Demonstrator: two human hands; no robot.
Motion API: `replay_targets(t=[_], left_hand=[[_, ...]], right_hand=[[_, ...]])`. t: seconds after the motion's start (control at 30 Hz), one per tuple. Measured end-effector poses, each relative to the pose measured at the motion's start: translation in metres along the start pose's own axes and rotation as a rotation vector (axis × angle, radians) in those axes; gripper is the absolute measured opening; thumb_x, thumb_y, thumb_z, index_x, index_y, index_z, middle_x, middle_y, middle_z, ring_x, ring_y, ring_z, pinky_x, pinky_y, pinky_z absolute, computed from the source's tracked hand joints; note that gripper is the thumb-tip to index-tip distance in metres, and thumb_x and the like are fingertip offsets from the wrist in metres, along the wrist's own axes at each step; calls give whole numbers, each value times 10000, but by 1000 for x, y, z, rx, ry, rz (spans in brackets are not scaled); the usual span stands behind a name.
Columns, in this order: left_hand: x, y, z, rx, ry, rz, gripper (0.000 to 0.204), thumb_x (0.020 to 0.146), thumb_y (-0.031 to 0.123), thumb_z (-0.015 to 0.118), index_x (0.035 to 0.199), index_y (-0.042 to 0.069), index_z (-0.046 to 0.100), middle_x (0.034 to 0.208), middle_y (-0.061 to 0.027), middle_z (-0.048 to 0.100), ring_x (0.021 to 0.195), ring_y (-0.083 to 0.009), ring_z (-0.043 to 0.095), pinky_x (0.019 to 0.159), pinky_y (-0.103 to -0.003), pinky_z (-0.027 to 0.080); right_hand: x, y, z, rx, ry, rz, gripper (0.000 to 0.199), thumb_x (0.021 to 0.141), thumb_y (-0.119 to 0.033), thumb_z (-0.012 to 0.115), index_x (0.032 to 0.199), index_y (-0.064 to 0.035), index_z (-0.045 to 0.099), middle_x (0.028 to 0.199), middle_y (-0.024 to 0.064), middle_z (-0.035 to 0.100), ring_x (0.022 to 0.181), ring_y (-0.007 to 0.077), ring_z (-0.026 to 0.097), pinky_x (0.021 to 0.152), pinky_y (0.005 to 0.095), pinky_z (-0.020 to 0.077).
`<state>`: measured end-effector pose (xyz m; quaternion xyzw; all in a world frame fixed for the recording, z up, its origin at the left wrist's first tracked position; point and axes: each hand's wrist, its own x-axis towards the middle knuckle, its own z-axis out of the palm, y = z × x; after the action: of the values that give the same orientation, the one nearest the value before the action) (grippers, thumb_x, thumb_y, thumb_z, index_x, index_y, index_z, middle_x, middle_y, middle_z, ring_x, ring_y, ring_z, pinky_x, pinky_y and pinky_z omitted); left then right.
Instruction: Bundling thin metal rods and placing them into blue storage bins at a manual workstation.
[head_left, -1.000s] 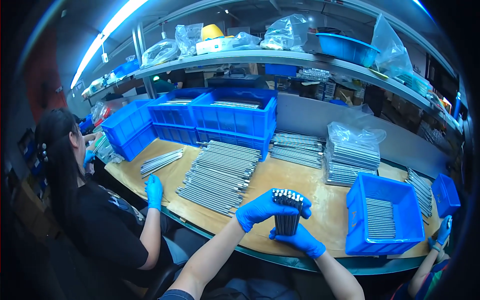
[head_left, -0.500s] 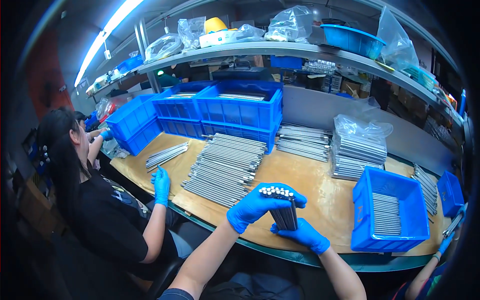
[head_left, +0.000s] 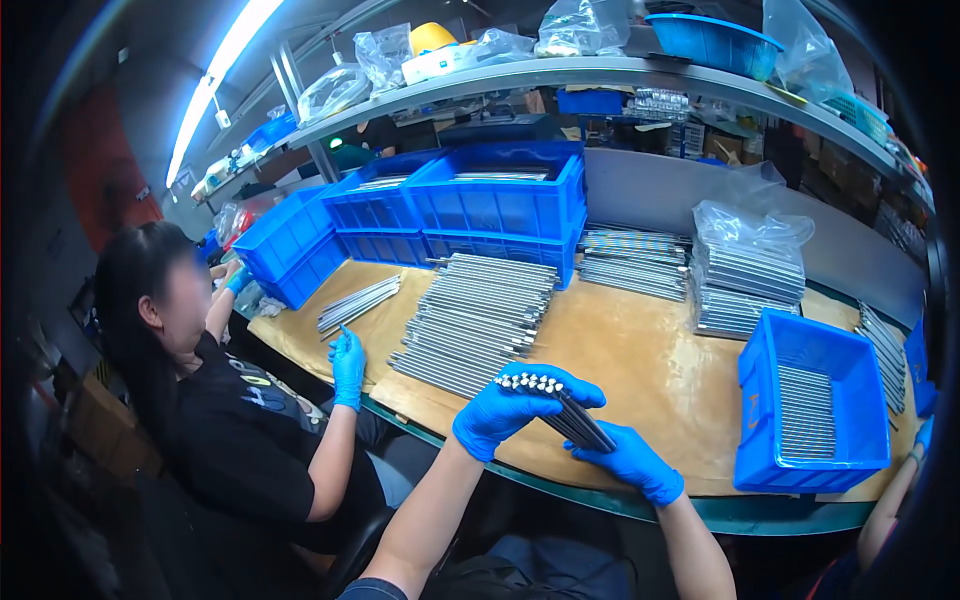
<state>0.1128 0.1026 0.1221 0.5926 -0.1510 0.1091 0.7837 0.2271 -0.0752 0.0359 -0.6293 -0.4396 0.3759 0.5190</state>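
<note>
My left hand (head_left: 500,412), in a blue glove, is closed round the upper part of a bundle of thin metal rods (head_left: 578,424). The pale rod ends fan out in a curved row above its fingers. The bundle slants down to the right, over the near edge of the table. At its lower end my right hand (head_left: 632,464), also gloved in blue, grips the rods; its fingertips are partly hidden. Just beyond my left hand, a wide layer of similar rods (head_left: 475,320) lies side by side on the brown-covered tabletop (head_left: 625,365).
A blue bin (head_left: 812,470) holding rods stands at the right. Bagged rods (head_left: 748,290) and a loose rod pile (head_left: 635,265) lie behind. Stacked blue bins (head_left: 500,205) stand at the back left, below a loaded shelf (head_left: 560,72). A co-worker's gloved hand (head_left: 347,368) rests near the left rods.
The rod bundle has tipped from nearly upright to a slant, its lower end swung right. My right hand has moved slightly right with it. The whole view has shifted a little.
</note>
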Motion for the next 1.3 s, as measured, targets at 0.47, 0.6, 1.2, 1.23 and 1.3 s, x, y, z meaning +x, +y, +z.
replay_targets(t=[0.47,0.6,1.2,1.23,1.3], left_hand=[[32,-10,18,-152,246,-77,336,780,28,617,1098,-66,565,1115,-244,589,1068,-365,571,949,-457,445],[34,-6,17,-135,228,-102,352,779,31,615,1109,-79,561,1139,-242,578,1089,-368,558,956,-465,438],[28,-7,12,-218,55,-85,473,774,78,657,1208,-47,517,1209,-234,541,1170,-404,486,1001,-513,371],[28,-7,12,-218,54,-86,473,774,78,657,1208,-47,517,1209,-234,541,1170,-404,486,1001,-513,371],[29,-8,11,-224,50,-93,489,774,81,658,1222,-45,506,1220,-232,534,1178,-402,480,1005,-508,368]], right_hand=[[0,2,-5,215,2,53,379,839,-176,655,1169,-11,570,1051,85,656,997,157,600,900,298,445],[1,5,-4,239,3,49,373,844,-169,649,1171,-8,566,1057,90,653,999,153,600,897,300,449],[-1,0,-5,170,7,23,335,859,-174,631,1149,-17,570,1057,94,652,1003,165,603,889,303,454],[-1,0,-5,161,10,26,335,860,-175,630,1149,-17,570,1057,93,653,1003,165,603,889,302,454],[-1,2,-5,165,10,22,334,860,-172,629,1150,-17,569,1057,93,652,1005,165,603,889,303,454]])
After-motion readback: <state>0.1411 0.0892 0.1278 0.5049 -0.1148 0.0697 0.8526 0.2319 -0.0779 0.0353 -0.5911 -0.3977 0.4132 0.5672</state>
